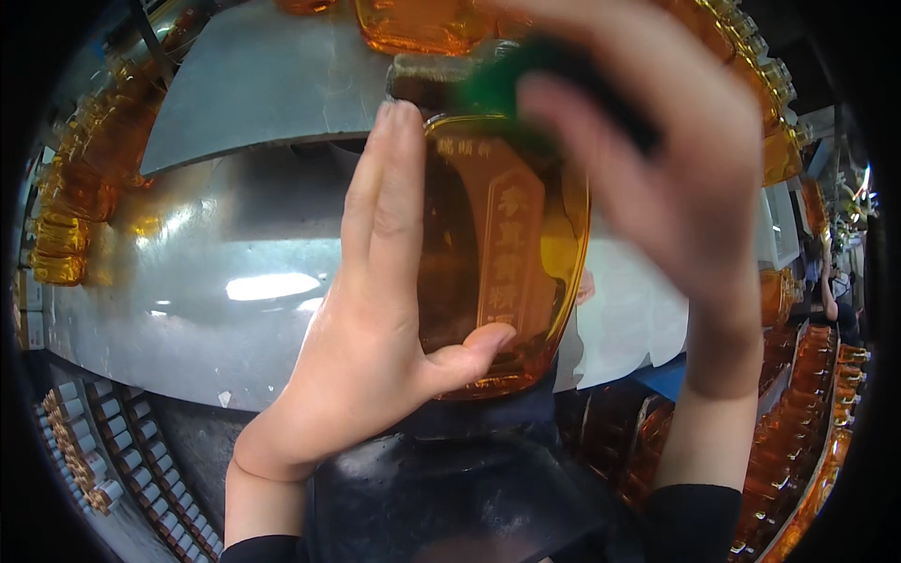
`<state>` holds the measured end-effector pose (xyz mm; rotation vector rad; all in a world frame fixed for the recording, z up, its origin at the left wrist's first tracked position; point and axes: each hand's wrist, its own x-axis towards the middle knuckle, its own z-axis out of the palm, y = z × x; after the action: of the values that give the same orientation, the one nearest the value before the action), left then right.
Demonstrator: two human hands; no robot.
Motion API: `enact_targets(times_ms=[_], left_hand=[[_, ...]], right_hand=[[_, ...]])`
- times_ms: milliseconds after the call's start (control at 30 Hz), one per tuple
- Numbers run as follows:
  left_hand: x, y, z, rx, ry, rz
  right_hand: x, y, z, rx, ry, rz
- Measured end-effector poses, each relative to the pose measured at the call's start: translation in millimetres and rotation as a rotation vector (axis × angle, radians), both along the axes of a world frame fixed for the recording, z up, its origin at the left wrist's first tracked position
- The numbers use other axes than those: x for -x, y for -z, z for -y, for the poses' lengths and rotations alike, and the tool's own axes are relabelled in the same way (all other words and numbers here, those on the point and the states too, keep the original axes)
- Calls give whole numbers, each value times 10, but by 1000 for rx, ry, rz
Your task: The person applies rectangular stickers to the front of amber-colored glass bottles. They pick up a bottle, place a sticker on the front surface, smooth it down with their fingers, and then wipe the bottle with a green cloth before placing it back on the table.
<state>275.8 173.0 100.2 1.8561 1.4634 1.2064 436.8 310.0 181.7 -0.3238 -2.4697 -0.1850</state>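
One left hand (374, 305), fingers straight, lies against the amber bottle (511, 239); hold that support steady while the blurred right hand (662, 178) grips a green tool (492, 83).

Colour reference: amber bottle (502, 267) and green-and-black hand-held item (549, 66).
Bottle: translucent amber, browner at left, yellower at right; central panel (514, 235) orange-brown with paler lettering. Hand-held item: green at left, black at right, blurred. Worktop (169, 328): silver-grey, white glare. Sheet (624, 300): white. Apron (441, 488): glossy black. Sleeves (694, 521): black. Bottles at left (61, 249): amber to yellow. Cylinders (150, 450): pale grey, in parallel rows.
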Motion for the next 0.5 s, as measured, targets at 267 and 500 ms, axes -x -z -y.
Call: enact_targets(times_ms=[267,500], left_hand=[[101,80,148,153,-130,338],[106,71,236,91,-222,259]], right_hand=[[-471,232,1126,249,-177,142],[-581,118,572,77,-19,53]])
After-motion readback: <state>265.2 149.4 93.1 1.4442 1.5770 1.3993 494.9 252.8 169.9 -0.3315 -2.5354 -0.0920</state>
